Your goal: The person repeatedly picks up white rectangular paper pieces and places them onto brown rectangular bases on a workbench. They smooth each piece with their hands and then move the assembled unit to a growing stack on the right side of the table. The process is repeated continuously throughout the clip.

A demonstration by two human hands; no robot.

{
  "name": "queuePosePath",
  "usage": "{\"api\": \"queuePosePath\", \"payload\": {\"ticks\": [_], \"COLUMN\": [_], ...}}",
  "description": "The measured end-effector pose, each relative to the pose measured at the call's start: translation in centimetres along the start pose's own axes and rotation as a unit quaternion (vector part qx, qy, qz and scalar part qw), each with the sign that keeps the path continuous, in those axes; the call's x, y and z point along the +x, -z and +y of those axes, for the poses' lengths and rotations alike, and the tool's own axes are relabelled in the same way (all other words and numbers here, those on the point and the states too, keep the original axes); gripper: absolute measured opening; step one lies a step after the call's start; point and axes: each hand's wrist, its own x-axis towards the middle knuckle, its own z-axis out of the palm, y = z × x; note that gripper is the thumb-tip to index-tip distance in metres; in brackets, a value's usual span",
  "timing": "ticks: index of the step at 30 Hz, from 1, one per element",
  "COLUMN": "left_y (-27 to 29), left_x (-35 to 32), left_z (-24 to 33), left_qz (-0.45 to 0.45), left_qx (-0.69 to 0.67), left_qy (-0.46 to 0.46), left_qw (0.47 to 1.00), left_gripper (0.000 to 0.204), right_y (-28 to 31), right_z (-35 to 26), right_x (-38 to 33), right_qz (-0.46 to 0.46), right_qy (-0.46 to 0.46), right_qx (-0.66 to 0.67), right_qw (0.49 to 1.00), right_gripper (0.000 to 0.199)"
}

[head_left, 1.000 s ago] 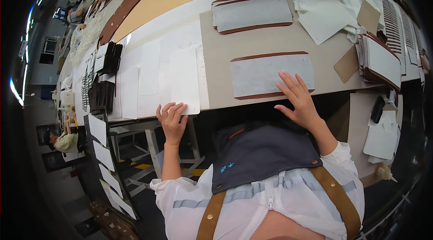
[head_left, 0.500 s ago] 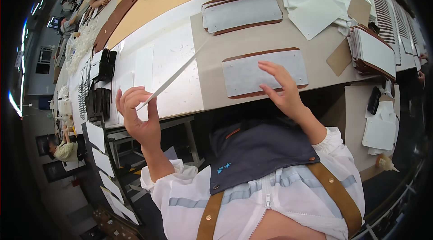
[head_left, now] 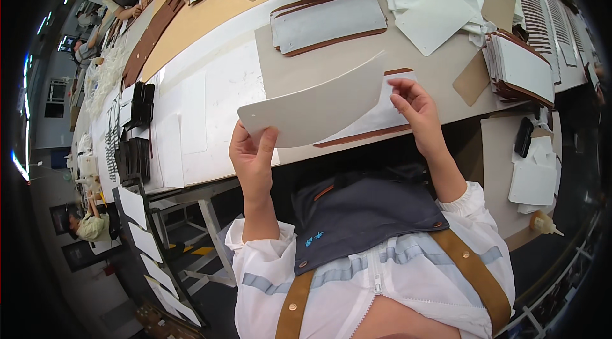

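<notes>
1. The left hand (head_left: pixel 254 159) pinches the left end of the pale grey sheet (head_left: pixel 315 109) — thumb on the near face, fingers behind — so its grip is closed on the sheet.
2. The sheet hangs in the air above the desk (head_left: pixel 210 93) edge. Its long axis runs from lower left up to upper right, and it bows slightly along that length.
3. Under the sheet's right half, a brown-backed panel (head_left: pixel 376 125) lies flat on the desk, partly hidden.
4. The right hand (head_left: pixel 417 109) sits at the sheet's right end, fingertips on its lower corner. Whether it grips the sheet or only touches it cannot be told.
</notes>
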Motion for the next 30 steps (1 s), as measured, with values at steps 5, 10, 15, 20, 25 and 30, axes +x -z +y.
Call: {"api": "queuePosePath", "payload": {"ticks": [5, 10, 15, 20, 25, 30], "left_y": [0.4, 0.7, 0.7, 1.3, 0.8, -1.6], "left_x": [0.3, 0.2, 0.4, 0.5, 0.0, -0.3], "left_z": [0.0, 0.8, -0.1, -3.6, -5.4, -6.0], "left_qz": [-0.014, -0.009, 0.061, 0.093, 0.065, 0.062], "left_qx": [0.006, 0.028, 0.038, 0.182, 0.182, 0.217], "left_qy": [-0.005, -0.008, 0.008, 0.001, 0.042, 0.034], "left_qw": [1.000, 1.000, 0.997, 0.979, 0.980, 0.974], "left_gripper": [0.024, 0.023, 0.020, 0.014, 0.025, 0.053], "right_y": [-1.5, -2.4, -1.5, -0.4, 1.7, 4.6], "right_z": [0.4, 1.1, 1.1, -0.3, -0.4, 0.5], "right_x": [1.1, 1.9, 1.6, -0.2, -1.4, -1.8], "right_qz": [0.010, -0.002, 0.022, 0.066, 0.085, 0.105], "right_qy": [-0.001, -0.015, 0.022, 0.020, 0.001, -0.038], "right_qx": [-0.011, 0.015, -0.004, -0.043, -0.037, -0.086], "right_qw": [1.000, 1.000, 1.000, 0.997, 0.996, 0.990], "right_gripper": [0.036, 0.026, 0.014, 0.010, 0.011, 0.014]}}
